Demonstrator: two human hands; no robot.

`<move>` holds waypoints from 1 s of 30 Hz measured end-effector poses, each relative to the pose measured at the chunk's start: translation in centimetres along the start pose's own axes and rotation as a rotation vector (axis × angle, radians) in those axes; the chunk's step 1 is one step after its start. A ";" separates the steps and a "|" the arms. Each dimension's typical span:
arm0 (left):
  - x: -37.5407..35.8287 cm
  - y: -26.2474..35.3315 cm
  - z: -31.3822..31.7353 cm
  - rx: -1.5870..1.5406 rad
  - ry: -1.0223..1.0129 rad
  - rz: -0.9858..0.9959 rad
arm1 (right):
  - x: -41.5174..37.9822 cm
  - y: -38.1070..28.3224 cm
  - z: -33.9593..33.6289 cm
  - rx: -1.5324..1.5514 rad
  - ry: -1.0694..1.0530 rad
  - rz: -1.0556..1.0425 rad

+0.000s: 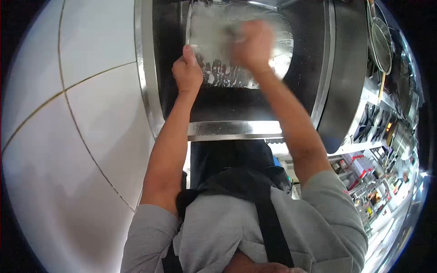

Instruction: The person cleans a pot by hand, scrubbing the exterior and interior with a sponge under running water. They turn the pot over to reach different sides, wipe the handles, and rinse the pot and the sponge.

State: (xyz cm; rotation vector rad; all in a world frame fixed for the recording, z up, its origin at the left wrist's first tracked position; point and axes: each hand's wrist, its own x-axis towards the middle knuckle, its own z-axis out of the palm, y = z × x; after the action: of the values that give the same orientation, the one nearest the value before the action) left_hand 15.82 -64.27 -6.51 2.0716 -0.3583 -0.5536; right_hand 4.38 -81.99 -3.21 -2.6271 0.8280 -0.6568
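Observation:
In the sink (218, 107), a wide flat tray (211, 45) is covered in white suds, with a straight left edge and a rounded right side. My left hand (187, 72) grips its left edge, the thumb pointing up along the rim and the other fingers partly hidden. Smeared by motion, my right hand (254, 44) is closed over the soapy surface. A small dark patch shows at its fingers, but I cannot tell what it is.
White wall tiles (98, 104) rise close on my left. The sink's metal front rim (234, 129) runs before my body. To the right, strainers (381, 45) hang, and shelves (364, 182) hold kitchen items.

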 end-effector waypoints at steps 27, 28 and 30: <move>-0.6 1.7 -1.7 0.051 -0.134 -0.042 | 4.6 1.3 2.6 -0.137 -0.105 0.118; -0.5 1.5 -1.5 0.040 -0.127 0.024 | 5.8 -0.4 4.9 -0.096 -0.006 -0.108; -0.4 1.9 -1.6 0.052 -0.113 -0.042 | 8.3 -1.8 6.2 -0.043 -0.085 -0.076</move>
State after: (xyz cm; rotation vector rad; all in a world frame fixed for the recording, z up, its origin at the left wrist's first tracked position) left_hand 16.25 -63.97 -4.04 2.1073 -0.3990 -0.6956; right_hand 14.36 -84.64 -5.00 -2.7155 0.7288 -0.5479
